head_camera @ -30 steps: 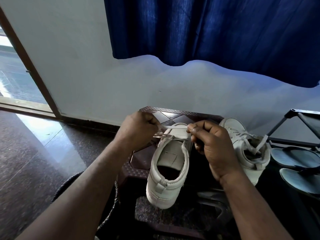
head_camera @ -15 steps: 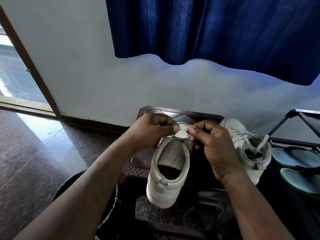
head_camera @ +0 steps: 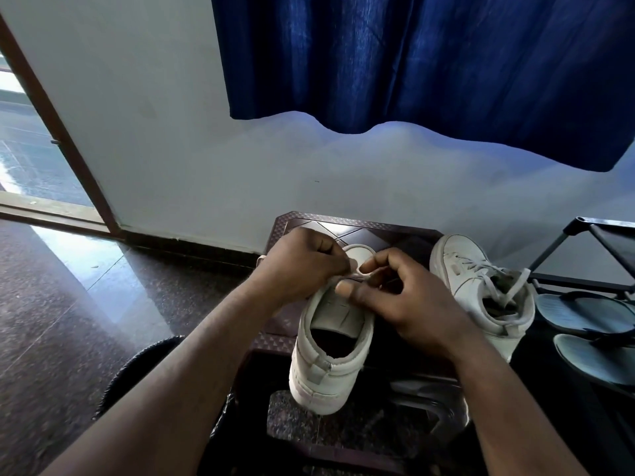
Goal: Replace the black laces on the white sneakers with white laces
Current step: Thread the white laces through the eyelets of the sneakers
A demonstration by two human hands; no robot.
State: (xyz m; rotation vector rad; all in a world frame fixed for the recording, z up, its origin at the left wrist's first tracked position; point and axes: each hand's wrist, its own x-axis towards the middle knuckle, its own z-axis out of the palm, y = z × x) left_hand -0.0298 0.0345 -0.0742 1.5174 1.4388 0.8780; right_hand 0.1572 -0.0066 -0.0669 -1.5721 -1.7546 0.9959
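Head view: working item is the near sneaker (head_camera: 330,355), toe away from the person, on a brown patterned stool (head_camera: 309,221). Its heel appears to hang past the stool's near edge.

- Left hand (head_camera: 302,269) is over the sneaker's toe end, fingers curled tight and pinching the white lace (head_camera: 350,277).
- Right hand (head_camera: 405,304) is on the sneaker's right side. Thumb and forefinger pinch the same lace; the other fingers are loosely bent.
- The eyelets under the hands are hidden, and no black lace is visible.
- Second sneaker (head_camera: 481,286) stands just right of the near one, already carrying white lace with loose ends.

Risks (judgement):
- Neither hand holds the sneaker's body, so a hard pull on the lace could drag or tip it off the stool, heel first.
- The lace is thin and flat, so it could slip from a pinch, twist, or skip an eyelet.
- Uneven pulls would leave the two ends at unequal lengths.

Edges and room:
- Left of the sneaker is open polished floor (head_camera: 68,321), the widest free side.
- Beyond the toe, the wall (head_camera: 206,149) is close, so there is little reach forward.
- To the right, past the second sneaker, sandals (head_camera: 584,310) and a rack frame (head_camera: 556,245) crowd the space, and a swinging right elbow could knock them.
- The area below the heel is dark and its contents are unclear.
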